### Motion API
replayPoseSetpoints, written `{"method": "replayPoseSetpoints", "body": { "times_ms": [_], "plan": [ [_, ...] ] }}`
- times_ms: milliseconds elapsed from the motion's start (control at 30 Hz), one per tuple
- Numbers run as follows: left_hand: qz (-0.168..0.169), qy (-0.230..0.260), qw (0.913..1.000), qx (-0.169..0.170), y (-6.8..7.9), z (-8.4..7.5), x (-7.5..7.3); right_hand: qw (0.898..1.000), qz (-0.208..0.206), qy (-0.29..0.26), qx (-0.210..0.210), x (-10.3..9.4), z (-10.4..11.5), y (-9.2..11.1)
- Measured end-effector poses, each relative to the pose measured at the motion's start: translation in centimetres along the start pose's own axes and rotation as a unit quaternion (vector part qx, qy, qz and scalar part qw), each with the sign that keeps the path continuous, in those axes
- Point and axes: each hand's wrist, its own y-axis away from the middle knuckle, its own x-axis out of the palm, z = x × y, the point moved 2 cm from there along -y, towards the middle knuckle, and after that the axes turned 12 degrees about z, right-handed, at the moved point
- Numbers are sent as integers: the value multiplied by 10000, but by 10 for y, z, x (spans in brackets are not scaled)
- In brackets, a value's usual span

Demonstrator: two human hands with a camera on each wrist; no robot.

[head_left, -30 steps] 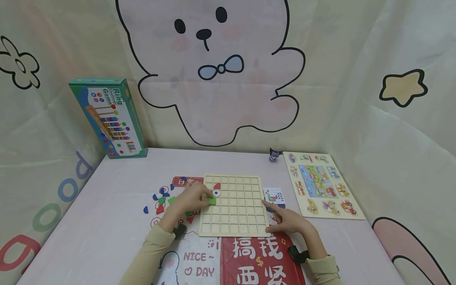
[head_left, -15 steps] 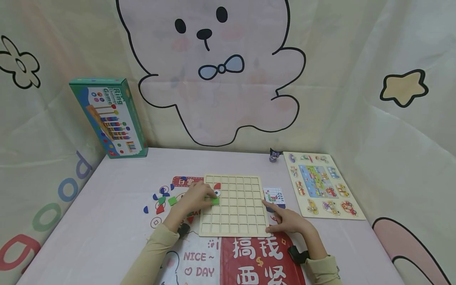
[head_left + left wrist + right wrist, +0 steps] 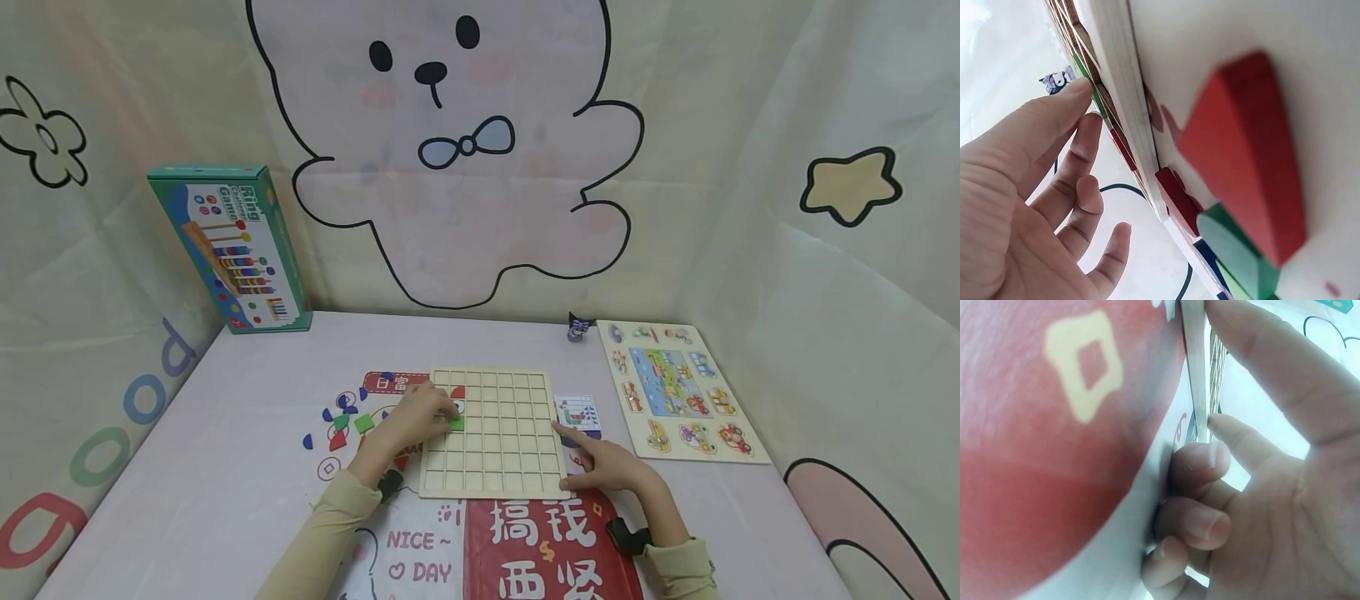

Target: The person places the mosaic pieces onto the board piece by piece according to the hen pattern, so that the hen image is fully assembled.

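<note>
In the head view, a pale wooden grid board (image 3: 510,454) lies on the table. My left hand (image 3: 414,415) is over its left side. Thumb and index tips touch a green square tile (image 3: 1079,64), which sits in a cell of the board in the left wrist view; the other fingers are loosely bent. Just beyond it a red piece (image 3: 457,391) with a curved edge is in another cell, and a white tile with a dot is mostly hidden by the fingers. My right hand (image 3: 611,465) touches the board's right edge with thumb and index fingertips, its other fingers bent.
Loose blue, red and green pieces lie left of the board, including a green square (image 3: 363,423). A printed pattern card (image 3: 576,412) is at its right. Farther out are a picture puzzle board (image 3: 705,437), a small purple figure (image 3: 577,327) and a green box (image 3: 247,258).
My left hand has moved slightly to the right with the green tile, which has shifted right into the cell below the dotted tile. The right hand has stayed at the board's edge.
</note>
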Motion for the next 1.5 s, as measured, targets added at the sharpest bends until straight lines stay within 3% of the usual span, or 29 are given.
{"method": "replayPoseSetpoints", "body": {
  "times_ms": [433, 700, 933, 1500],
  "plan": [
    [4, 66, 9999, -149, 8, 4, -1, 10000, 27, 20, 31, -1, 3, 0],
    [-121, 321, 9984, -444, 25, 15, -13, 9998, -46, 188, 3, -4, 6, -1],
    [-135, 539, 9941, -932, 42, 32, -21, 9998, -38, 179, 6, -3, 6, 0],
    [305, 752, 9934, -808, 65, 56, -26, 10000, -49, 67, -30, -2, 4, 2]
  ]
}}
